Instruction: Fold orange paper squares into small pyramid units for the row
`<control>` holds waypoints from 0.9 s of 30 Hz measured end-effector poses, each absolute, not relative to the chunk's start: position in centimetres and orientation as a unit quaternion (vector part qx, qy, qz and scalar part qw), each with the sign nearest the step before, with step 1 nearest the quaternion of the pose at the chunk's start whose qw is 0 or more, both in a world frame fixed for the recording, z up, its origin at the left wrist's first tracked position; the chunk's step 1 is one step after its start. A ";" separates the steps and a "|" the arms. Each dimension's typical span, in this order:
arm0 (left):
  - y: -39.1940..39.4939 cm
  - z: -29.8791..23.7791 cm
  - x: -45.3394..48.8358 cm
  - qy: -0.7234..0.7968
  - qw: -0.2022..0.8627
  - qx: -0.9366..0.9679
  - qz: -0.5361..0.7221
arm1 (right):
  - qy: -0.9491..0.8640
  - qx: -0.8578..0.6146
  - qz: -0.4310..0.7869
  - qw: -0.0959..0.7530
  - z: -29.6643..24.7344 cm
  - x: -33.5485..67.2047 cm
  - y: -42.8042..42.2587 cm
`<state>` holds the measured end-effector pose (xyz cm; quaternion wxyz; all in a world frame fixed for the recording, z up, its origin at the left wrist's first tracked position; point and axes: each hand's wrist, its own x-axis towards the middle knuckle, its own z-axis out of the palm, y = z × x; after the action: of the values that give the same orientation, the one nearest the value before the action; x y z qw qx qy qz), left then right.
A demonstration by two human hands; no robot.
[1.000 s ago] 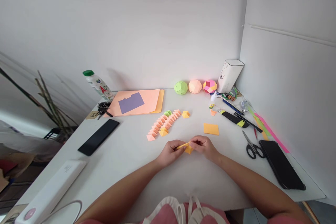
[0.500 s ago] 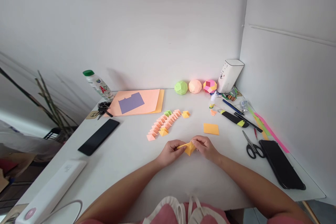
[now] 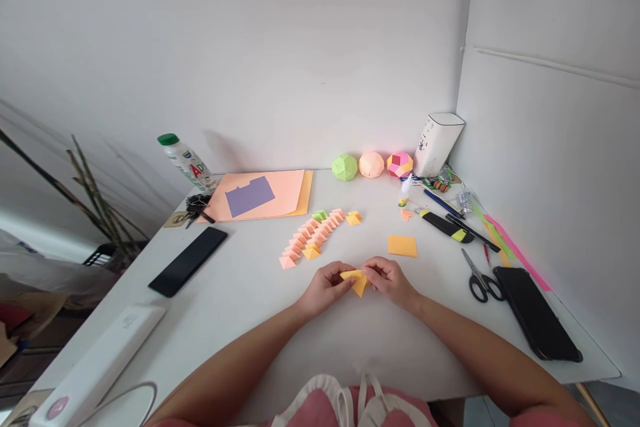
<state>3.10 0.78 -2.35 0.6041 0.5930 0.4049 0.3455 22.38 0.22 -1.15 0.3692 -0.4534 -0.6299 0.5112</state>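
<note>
Both hands meet at the middle of the white table (image 3: 240,320) over a small folded orange paper piece (image 3: 358,281). My left hand (image 3: 325,287) pinches its left side with closed fingers. My right hand (image 3: 390,279) pinches its right side, fingers curled. Just beyond them lies a row of several folded peach and orange paper pieces (image 3: 313,237) and a flat orange paper square (image 3: 403,245).
Three paper balls (image 3: 371,165) stand by the back wall next to a white box (image 3: 438,143). Scissors (image 3: 481,278), pens, a marker (image 3: 445,225) and a black phone (image 3: 536,312) lie at the right. Peach sheets (image 3: 260,195), a bottle (image 3: 187,161), keys and another dark phone (image 3: 187,260) lie at the left.
The orange piece has been turned and folded between my fingers: the thin edge that stuck out to the left now shows as a wider flap. My hands stay in the same place.
</note>
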 end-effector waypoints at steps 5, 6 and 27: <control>0.9 -2.4 3.0 0.403 0.639 0.563 0.335 | -0.655 -0.451 0.479 0.372 -1.6 22.2 0.2; 0.9 -2.4 3.0 0.398 0.643 0.562 0.334 | -0.665 -0.445 0.470 0.371 -1.7 22.1 0.2; 1.0 -2.3 3.3 0.416 0.654 0.515 0.367 | -0.649 -0.443 0.520 0.336 -1.9 22.4 0.4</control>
<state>3.25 1.03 -2.29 0.6538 0.5148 0.4159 0.3669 22.39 0.38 -1.89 0.3361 -0.4428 -0.6487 0.5198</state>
